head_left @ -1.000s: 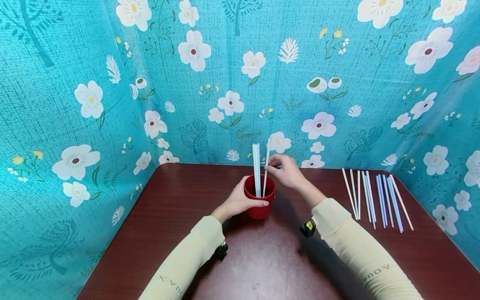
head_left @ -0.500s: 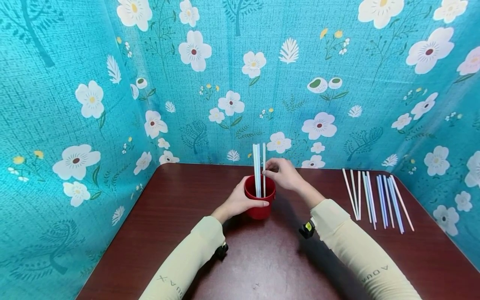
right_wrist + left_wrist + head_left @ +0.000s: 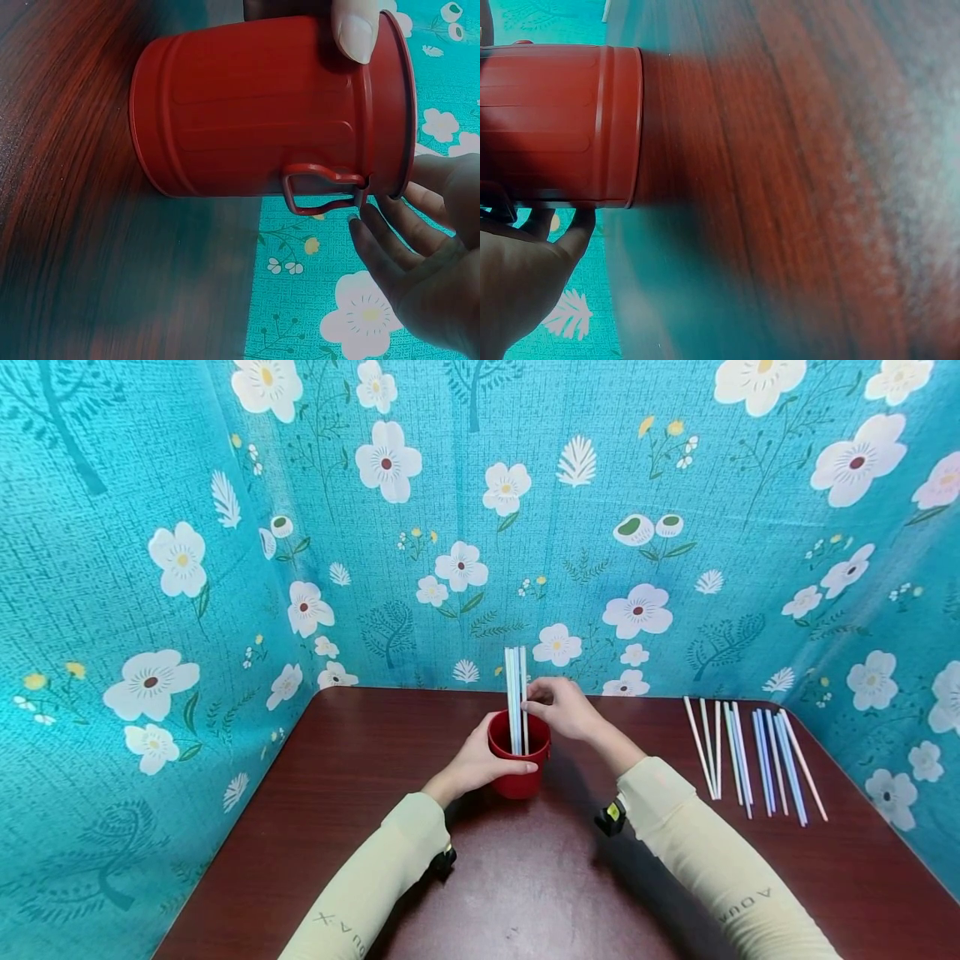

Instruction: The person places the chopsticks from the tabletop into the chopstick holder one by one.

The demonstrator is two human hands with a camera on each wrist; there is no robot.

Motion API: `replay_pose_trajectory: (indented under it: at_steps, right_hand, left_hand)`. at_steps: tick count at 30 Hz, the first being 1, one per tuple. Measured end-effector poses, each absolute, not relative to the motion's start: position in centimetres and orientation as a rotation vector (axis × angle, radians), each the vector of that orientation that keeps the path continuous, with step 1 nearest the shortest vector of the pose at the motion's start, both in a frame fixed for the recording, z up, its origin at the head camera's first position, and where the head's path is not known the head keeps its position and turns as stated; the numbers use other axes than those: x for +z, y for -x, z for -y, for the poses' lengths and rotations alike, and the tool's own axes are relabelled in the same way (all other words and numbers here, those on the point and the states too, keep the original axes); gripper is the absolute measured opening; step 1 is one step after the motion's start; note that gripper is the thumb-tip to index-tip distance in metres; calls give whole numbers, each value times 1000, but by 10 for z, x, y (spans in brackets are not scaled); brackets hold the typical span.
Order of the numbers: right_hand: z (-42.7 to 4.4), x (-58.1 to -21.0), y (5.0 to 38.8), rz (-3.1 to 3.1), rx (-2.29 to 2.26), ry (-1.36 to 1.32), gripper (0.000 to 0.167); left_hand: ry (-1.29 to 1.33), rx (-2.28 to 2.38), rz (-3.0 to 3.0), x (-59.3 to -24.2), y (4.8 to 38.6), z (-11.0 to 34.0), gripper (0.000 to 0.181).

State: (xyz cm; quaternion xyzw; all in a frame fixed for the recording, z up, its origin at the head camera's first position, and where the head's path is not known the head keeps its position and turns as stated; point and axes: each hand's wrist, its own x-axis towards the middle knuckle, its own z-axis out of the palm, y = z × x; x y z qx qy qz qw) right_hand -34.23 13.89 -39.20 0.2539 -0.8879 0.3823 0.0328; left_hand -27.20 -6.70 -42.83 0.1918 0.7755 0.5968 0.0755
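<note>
In the head view a red metal bucket (image 3: 519, 783) stands upright on the table. My left hand (image 3: 480, 762) grips its left side, the thumb lying across the front below the rim. A bunch of pale straws (image 3: 513, 693) rises from the bucket. On their right, my right hand (image 3: 564, 706) pinches one straw (image 3: 523, 670) whose lower end is inside. The right wrist view has the bucket's wire side handle (image 3: 322, 187), with my right hand (image 3: 427, 255) by the rim; the straw itself is hidden there. Bucket wall (image 3: 547, 127) fills the left wrist view's upper left.
Several loose straws (image 3: 750, 760), white, greenish, blue and purple, lie in a loose row on the table's right side. The dark red-brown tabletop (image 3: 360, 735) ends at a blue flowered cloth (image 3: 420, 527) behind, with more cloth at both sides.
The pinched straw was tilted and higher; my right hand has lowered it and shifted it left, upright beside the bunch. The left hand and bucket have stayed put.
</note>
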Motion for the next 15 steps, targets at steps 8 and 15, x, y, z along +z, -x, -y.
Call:
replay_pose_trajectory:
  at_steps: [8, 15]
  right_hand:
    - [-142, -389, 340, 2764, 1168, -759, 16]
    - [-154, -381, 341, 2774, 1149, -724, 21]
  left_hand:
    - [-568, 1800, -2321, -429, 272, 66, 84]
    - [-570, 1827, -2303, -429, 272, 67, 83]
